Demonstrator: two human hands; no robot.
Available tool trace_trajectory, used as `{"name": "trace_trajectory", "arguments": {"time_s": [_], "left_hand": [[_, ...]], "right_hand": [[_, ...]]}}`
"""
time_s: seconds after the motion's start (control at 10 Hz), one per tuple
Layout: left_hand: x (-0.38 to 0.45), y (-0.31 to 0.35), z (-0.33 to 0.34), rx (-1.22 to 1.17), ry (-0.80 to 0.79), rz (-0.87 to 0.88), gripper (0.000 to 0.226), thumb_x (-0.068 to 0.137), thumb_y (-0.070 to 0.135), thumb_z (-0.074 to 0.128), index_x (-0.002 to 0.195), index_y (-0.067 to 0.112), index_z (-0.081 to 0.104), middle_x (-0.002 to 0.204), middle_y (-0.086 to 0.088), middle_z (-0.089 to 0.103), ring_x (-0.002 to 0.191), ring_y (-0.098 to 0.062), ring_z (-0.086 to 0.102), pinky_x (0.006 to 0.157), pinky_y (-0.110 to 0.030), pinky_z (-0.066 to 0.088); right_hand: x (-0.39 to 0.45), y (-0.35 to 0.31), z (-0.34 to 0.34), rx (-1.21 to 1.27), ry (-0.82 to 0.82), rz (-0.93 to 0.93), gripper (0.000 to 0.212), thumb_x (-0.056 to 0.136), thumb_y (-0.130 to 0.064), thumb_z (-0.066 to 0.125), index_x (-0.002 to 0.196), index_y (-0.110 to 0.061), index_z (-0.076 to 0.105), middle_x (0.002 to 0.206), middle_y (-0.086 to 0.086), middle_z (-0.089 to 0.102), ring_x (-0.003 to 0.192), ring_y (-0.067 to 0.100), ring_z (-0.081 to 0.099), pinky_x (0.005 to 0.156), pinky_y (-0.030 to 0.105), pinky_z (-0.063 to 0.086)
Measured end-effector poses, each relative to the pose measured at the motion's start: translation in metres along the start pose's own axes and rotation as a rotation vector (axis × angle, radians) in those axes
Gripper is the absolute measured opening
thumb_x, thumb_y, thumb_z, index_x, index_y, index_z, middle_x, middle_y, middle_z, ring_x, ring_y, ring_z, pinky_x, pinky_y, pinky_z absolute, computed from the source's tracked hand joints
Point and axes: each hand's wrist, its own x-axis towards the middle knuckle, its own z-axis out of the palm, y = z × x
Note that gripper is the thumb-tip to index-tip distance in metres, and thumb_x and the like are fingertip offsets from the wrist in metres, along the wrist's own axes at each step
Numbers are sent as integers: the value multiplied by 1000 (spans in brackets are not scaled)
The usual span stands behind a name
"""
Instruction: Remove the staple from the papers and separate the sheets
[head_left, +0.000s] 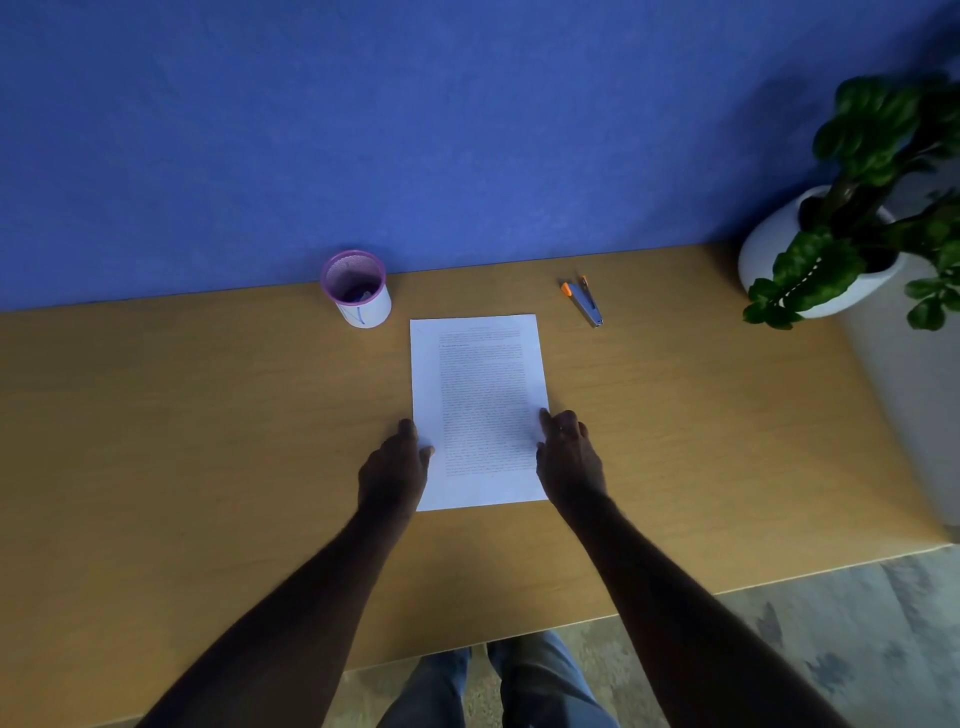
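Observation:
A white stack of printed papers lies flat in the middle of the wooden desk. My left hand rests at the stack's lower left edge, with the thumb on the sheet. At the lower right edge my right hand lies with its fingertips on the paper. Neither hand holds anything. A blue and orange staple remover lies on the desk beyond the stack's upper right corner, out of reach of both hands. The staple itself is too small to see.
A purple-rimmed white mesh pen cup stands at the back, left of the papers, against the blue wall. A potted plant in a white pot occupies the far right corner. The desk's front edge runs close to my legs.

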Motion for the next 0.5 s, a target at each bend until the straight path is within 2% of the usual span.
{"name": "trace_trajectory", "arguments": {"time_s": [0.1, 0.2, 0.3, 0.4, 0.5], "left_hand": [[-6, -7, 1, 126, 40, 69, 36, 101, 36, 62, 122, 6, 58, 113, -11, 68, 102, -32, 67, 77, -44, 59], [-12, -9, 0, 226, 101, 137, 37, 97, 35, 67, 118, 5, 62, 117, -15, 64, 107, -36, 63, 80, -46, 57], [-17, -9, -9, 260, 78, 191, 53, 97, 41, 64, 136, 7, 57, 145, -19, 55, 133, -39, 52, 103, -50, 49], [-17, -9, -16, 290, 31, 217, 69, 101, 49, 54, 154, 8, 41, 165, -19, 35, 152, -39, 33, 121, -53, 32], [-14, -11, -22, 281, 97, 263, 79, 102, 54, 46, 162, 8, 25, 173, -15, 16, 160, -37, 15, 127, -56, 15]], "right_hand": [[-1, 1, -4, -20, 17, -20, 59, 100, -21, 65, 154, -14, 42, 146, 11, 52, 125, 26, 59, 90, 38, 62], [-4, 0, -8, -51, 12, -44, 59, 100, -26, 66, 153, -13, 41, 150, 10, 51, 128, 27, 59, 95, 38, 59], [-10, -2, -18, -108, -76, -65, 71, 99, -33, 67, 158, -12, 32, 163, 11, 38, 145, 31, 45, 110, 45, 50], [-14, -3, -27, -119, -112, -50, 79, 101, -41, 63, 162, -12, 22, 171, 11, 23, 157, 34, 27, 120, 51, 38], [-17, -6, -34, -181, -145, -87, 86, 104, -55, 48, 166, -11, 6, 175, 11, 2, 162, 33, 2, 130, 52, 19]]}}
